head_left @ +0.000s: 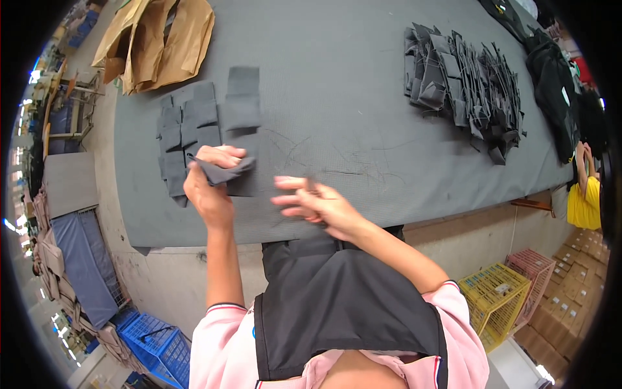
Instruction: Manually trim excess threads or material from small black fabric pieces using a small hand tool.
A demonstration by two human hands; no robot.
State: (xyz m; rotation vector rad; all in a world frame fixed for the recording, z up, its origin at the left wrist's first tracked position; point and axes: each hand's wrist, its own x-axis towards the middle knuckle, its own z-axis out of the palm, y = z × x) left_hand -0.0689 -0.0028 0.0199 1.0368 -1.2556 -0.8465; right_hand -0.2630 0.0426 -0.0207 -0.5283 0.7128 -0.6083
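Note:
My left hand (212,188) is closed on a folded dark grey fabric piece (223,172), gripped between thumb and fingers over the table's left part. Under and beyond it lie rows of overlapping dark grey fabric pieces (188,120), with another short column of fabric pieces (243,97) alongside. My right hand (317,206) is to the right of the held piece, apart from it and smeared by motion. Its fingers point left, and a dark blurred shape shows among them, too unclear to name. Loose dark threads (346,172) are scattered on the table in front of it.
The table (324,78) has a grey cover. A brown paper bag (159,45) stands at the far left, a bundle of dark fabric pieces (463,91) at the right. Black garments (551,84) lie along the right edge, near a person in yellow (586,201). Crates (495,298) stand below.

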